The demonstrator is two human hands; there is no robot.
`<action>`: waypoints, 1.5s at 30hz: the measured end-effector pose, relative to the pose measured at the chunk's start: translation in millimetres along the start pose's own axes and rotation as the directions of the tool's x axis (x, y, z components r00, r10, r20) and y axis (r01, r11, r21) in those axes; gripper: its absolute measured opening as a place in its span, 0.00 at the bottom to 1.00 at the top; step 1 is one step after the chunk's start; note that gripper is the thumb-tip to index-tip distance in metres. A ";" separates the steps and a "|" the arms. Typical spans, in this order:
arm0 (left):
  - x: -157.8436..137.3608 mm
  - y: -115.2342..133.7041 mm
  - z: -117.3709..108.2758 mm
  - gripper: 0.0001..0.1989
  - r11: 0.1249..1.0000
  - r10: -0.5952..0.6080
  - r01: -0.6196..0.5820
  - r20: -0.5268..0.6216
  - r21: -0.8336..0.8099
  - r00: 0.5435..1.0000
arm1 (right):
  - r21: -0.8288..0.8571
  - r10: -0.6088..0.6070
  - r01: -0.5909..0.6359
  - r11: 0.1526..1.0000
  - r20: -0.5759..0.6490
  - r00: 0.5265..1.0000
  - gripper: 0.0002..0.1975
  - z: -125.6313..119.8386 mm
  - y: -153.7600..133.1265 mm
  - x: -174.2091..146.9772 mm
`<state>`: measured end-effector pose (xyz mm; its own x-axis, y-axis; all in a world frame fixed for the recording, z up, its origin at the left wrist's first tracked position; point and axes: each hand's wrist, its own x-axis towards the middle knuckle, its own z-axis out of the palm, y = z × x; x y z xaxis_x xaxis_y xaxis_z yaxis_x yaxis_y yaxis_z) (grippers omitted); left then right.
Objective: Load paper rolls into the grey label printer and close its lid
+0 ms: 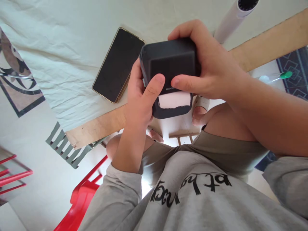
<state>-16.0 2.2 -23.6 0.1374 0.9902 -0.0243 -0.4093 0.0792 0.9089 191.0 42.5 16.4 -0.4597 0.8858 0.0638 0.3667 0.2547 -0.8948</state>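
Between my two hands is a black label printer (170,64), lifted over the table's near edge. A strip of white label paper (175,100) sticks out of its slot on the side toward me. My left hand (141,93) grips the left side, thumb on the top face and fingers underneath. On the right side my right hand (204,64) is wrapped round the body, thumb lying near the brand lettering. Just left of the printer a smartphone (119,64) with a dark screen lies on the pale cloth.
A pale cloth (72,38) covers the table, with a bare wooden edge (98,128) showing. At the upper right stands a white cylinder (231,22) with a dark opening. Below are a red chair (84,199), a grey-green slatted piece (64,147) and a green-capped clear item (276,77).
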 end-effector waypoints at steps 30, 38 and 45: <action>2.8 0.5 8.7 0.21 0.998 0.060 -0.060 -0.094 0.002 0.994 | -0.117 0.154 -0.153 0.981 -0.002 0.988 0.62 1.1 -13.6 -0.4; 0.6 3.7 9.7 0.27 0.997 0.073 -0.073 -0.103 0.007 0.992 | -0.139 0.101 -0.098 0.985 0.018 0.995 0.48 -0.4 -8.8 -2.6; 0.6 -0.4 7.3 0.27 0.994 0.105 -0.108 -0.107 -0.022 0.989 | -0.125 0.100 -0.091 0.988 0.068 0.993 0.53 -0.9 -9.5 -2.9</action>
<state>-9.1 2.0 -20.9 -0.0033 0.9996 0.0267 -0.4417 -0.0255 0.8968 189.6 37.9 25.1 -0.4750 0.8782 -0.0563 0.5048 0.2195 -0.8348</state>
